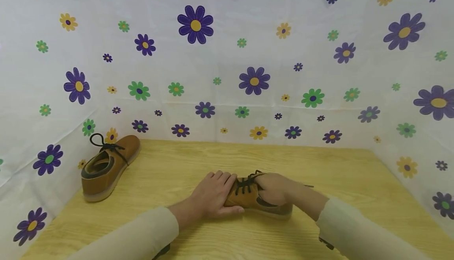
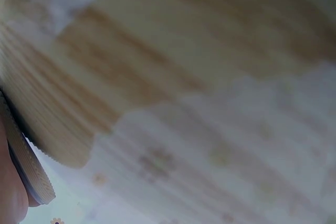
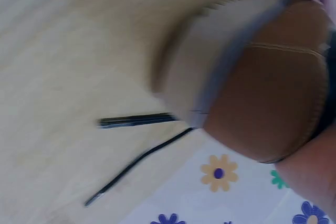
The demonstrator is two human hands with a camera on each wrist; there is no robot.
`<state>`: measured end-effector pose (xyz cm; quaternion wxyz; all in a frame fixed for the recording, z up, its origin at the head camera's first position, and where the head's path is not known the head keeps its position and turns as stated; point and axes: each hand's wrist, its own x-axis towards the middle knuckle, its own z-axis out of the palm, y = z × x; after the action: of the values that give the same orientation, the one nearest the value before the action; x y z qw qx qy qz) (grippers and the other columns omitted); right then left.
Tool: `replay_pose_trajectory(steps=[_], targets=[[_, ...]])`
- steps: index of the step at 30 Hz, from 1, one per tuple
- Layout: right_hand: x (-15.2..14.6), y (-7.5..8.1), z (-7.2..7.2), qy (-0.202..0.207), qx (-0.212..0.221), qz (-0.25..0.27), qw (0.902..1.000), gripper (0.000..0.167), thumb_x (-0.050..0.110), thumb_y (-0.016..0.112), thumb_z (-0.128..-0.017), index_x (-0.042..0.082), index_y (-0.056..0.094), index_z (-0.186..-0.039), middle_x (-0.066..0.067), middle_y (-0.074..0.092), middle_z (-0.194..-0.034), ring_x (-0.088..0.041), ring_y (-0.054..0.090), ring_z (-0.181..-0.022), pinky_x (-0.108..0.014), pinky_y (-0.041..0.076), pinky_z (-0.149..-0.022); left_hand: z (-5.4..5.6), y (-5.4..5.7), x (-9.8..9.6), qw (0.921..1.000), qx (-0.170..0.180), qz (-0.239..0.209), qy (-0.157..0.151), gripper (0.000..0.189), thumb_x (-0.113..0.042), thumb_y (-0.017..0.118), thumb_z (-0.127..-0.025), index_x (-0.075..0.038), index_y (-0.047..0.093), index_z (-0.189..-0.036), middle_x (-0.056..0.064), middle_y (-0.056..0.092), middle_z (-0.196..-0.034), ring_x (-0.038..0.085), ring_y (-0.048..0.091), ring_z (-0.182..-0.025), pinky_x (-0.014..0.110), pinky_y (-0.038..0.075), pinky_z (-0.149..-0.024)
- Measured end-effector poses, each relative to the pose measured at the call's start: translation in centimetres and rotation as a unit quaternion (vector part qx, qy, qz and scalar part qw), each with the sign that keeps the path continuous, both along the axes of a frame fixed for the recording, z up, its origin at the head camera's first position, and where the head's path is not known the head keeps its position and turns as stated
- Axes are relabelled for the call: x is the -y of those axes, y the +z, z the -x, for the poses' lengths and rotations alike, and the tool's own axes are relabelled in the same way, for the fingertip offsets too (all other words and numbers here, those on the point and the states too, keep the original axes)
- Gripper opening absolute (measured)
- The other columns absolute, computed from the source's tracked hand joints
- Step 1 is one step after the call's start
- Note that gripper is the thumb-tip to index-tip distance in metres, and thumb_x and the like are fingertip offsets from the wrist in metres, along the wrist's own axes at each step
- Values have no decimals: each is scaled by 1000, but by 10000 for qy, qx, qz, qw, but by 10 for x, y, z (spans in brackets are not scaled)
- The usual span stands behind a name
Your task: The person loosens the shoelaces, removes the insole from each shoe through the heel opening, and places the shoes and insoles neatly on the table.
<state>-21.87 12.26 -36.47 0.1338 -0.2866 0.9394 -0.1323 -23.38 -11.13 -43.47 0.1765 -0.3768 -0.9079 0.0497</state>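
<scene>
A brown shoe [image 1: 244,200] with black laces [image 1: 243,185] lies on its sole on the table, toe to the left. My left hand [image 1: 213,195] grips the toe, its fingers over the top and thumb along the near side. At the throat of the shoe, my right hand [image 1: 276,189] has its fingers curled at the tongue and upper laces; the fingertips are hidden. In the right wrist view the brown heel [image 3: 262,87] shows, and two lace ends [image 3: 131,167] hang out beyond it. The left wrist view catches the sole edge [image 2: 29,161] beside my fingers [image 2: 13,192].
The matching brown shoe [image 1: 122,173], laces tied in a bow, stands at the table's left edge. A wood-grain table [image 1: 170,161] lies under both shoes. White flower-print cloth [image 1: 227,59] walls in the back and both sides.
</scene>
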Motion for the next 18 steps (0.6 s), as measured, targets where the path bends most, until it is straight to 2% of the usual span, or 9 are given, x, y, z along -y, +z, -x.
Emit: replay_pose_trajectory(steps=[3, 5, 6, 9, 10, 13, 15, 18], targets=[[-1, -5, -1, -53, -284, 596, 9978, 29, 4, 50, -95, 0, 67, -118, 1, 60, -75, -10, 48, -60, -30, 45, -65, -1, 0, 2, 10000, 19, 4, 23, 96, -86, 33, -86, -8, 51, -139, 6, 61, -126, 24, 58, -111, 41, 49, -94], [1, -6, -2, -47, -440, 678, 9967, 21, 6, 49, -97, 2, 69, -99, 4, 47, -63, -8, 40, -53, -25, 37, -56, -2, 0, 4, 10000, 16, 13, 32, 96, -85, 32, -87, -8, 51, -139, 6, 61, -126, 24, 58, -110, 41, 49, -94], [2, -6, -3, -59, -522, 647, 9965, 22, 7, 49, -98, 4, 68, -88, 5, 45, -61, -8, 39, -51, -24, 35, -53, -2, 1, 4, 10000, 9, 7, 34, 95, -85, 32, -87, -8, 51, -139, 6, 61, -126, 24, 58, -110, 41, 49, -94], [3, -5, -2, -71, -613, 459, 9970, 36, 11, 50, -100, 11, 57, -65, 6, 41, -55, -7, 37, -47, -21, 32, -48, -2, 1, 5, 10000, -34, -47, 6, 94, -84, 33, -87, -8, 51, -139, 6, 61, -125, 24, 58, -110, 41, 49, -94], [2, -4, -1, -53, -566, 404, 9976, 37, 11, 52, -99, 12, 53, -61, 6, 40, -54, -7, 36, -46, -21, 31, -47, -2, 1, 4, 10000, -38, -67, -3, 94, -84, 34, -87, -7, 51, -139, 6, 61, -125, 24, 58, -109, 41, 49, -94], [-2, -1, 3, 84, -545, 310, 9980, 30, 9, 63, -90, 13, 54, -62, 8, 40, -55, -6, 35, -49, -20, 29, -47, -2, 1, 4, 9999, -72, -92, -50, 94, -84, 35, -87, -7, 51, -139, 6, 61, -125, 23, 59, -109, 41, 49, -93], [-5, 0, 4, 193, -603, 364, 9973, 28, 4, 64, -84, 12, 53, -61, 9, 39, -55, -6, 33, -49, -20, 27, -47, -2, 0, 3, 9999, -72, -74, -80, 95, -84, 33, -87, -7, 51, -140, 6, 61, -125, 23, 59, -108, 41, 49, -92], [-5, -2, 2, 3, -914, 587, 9941, 38, 3, 60, -89, 15, 46, -56, 9, 35, -53, -5, 31, -47, -19, 28, -47, -1, -1, 2, 9999, -90, -44, -125, 96, -85, 31, -87, -8, 51, -140, 6, 61, -125, 23, 59, -107, 40, 49, -90]])
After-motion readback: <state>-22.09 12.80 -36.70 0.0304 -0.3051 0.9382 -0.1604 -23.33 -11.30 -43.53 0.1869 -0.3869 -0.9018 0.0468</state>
